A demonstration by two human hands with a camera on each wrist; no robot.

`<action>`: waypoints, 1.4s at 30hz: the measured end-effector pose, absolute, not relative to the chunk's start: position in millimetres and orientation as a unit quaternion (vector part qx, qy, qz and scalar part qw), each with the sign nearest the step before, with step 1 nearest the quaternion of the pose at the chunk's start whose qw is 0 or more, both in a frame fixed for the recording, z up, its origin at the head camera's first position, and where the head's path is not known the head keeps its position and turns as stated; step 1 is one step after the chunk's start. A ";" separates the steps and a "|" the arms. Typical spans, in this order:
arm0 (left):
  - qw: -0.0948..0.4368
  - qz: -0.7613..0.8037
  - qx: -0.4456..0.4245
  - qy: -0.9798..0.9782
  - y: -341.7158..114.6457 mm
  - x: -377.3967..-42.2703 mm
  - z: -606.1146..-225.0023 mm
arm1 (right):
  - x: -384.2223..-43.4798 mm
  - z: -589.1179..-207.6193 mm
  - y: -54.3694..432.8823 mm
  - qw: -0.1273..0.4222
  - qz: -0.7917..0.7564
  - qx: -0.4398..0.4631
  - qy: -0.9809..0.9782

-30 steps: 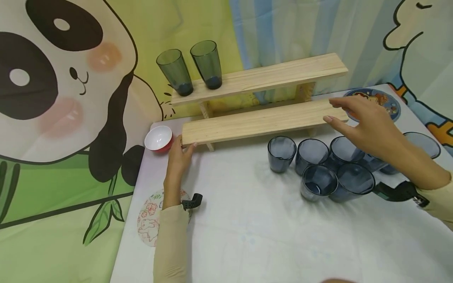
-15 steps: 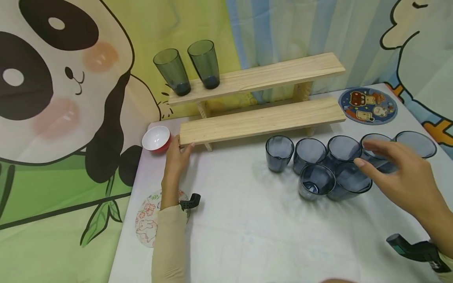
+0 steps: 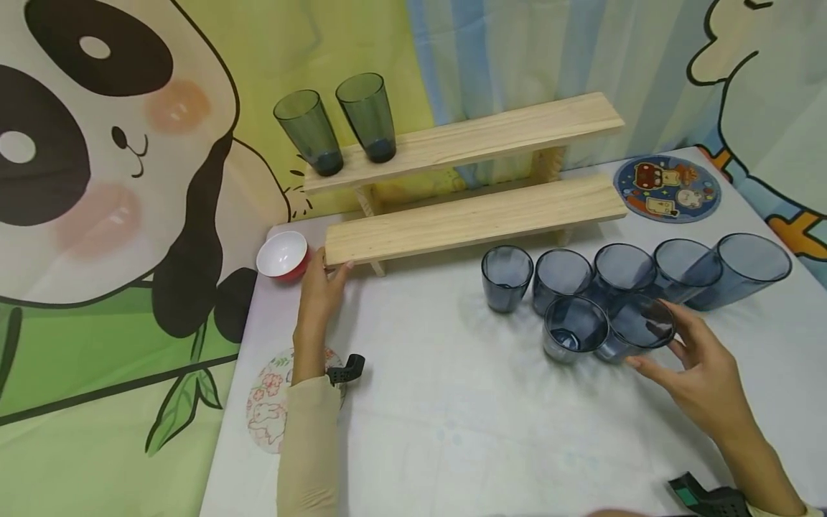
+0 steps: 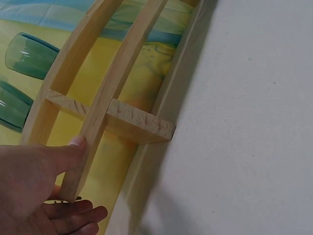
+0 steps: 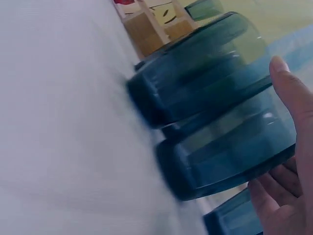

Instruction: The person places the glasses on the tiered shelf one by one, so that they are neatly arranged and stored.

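Right hand (image 3: pixel 701 377) clamped on near right glass (image 3: pixel 634 329), thumb on near side, fingers on far side, by the rim. Glass is see-through, smoky blue-grey, smooth, plain; wide round mouth, narrower thick base, darker at the bottom. In right wrist view it reads teal, a bit blurred. Looks upright, at right of table (image 3: pixel 452 424); base contact not clear. Near left glass (image 3: pixel 573 334) just beside it, same tint, mouth up.

Far row (image 3: pixel 562 276) behind: five more blue-grey glasses, running left to right, the rightmost looking taller. All in front of the rack, right side.

Left hand (image 3: pixel 318 294) clamped on left end of lower shelf (image 3: pixel 478 219), thumb on top, fingers under. Rack is pale wood, two tiers. Upper shelf (image 3: pixel 497 140) has two tall green glasses (image 3: pixel 367 118) at its left end, mouths up, dark bases.

Bowl (image 3: pixel 282 253), red outside and white inside, left of lower shelf, near left hand. Blue mat (image 3: pixel 667 188), round, far right. Pale mat (image 3: pixel 266 402) near left, partly under left sleeve (image 3: pixel 310 445).
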State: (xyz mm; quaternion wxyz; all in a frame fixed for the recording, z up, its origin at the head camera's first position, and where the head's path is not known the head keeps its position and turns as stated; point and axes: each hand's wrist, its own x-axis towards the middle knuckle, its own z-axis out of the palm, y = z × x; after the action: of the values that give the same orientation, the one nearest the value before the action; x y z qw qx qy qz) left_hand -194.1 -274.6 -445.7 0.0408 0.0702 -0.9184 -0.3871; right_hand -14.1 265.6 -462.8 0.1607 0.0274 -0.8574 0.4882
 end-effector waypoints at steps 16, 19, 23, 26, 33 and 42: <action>0.042 -0.393 0.068 -0.916 -274.6 -194.2 -446.2 | -16.8 -482.1 257.2 0.180 0.506 0.009 -0.844; 0.043 -0.391 0.069 -0.917 -274.6 -194.0 -445.9 | -17.0 -481.7 256.5 0.185 0.507 0.007 -0.842; 0.046 -0.390 0.067 -0.917 -274.5 -193.6 -445.3 | -17.2 -482.2 256.5 0.189 0.508 0.006 -0.840; 0.048 -0.389 0.064 -0.918 -274.4 -193.1 -444.5 | -16.7 -482.7 257.0 0.189 0.505 -0.001 -0.842; 0.047 -0.392 0.066 -0.916 -274.6 -192.5 -443.3 | -12.7 -479.9 257.6 0.188 0.486 -0.017 -0.853; 0.046 -0.394 0.068 -0.916 -275.5 -193.4 -446.1 | -7.7 -454.0 259.0 0.198 0.476 0.008 -0.857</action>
State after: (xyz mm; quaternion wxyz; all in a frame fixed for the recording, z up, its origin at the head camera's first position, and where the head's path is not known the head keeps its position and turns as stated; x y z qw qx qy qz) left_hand -193.4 -275.5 -446.1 0.0458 0.0681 -0.9156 -0.3935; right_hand -7.7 259.0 -454.0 0.1978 0.0076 -0.8571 0.4756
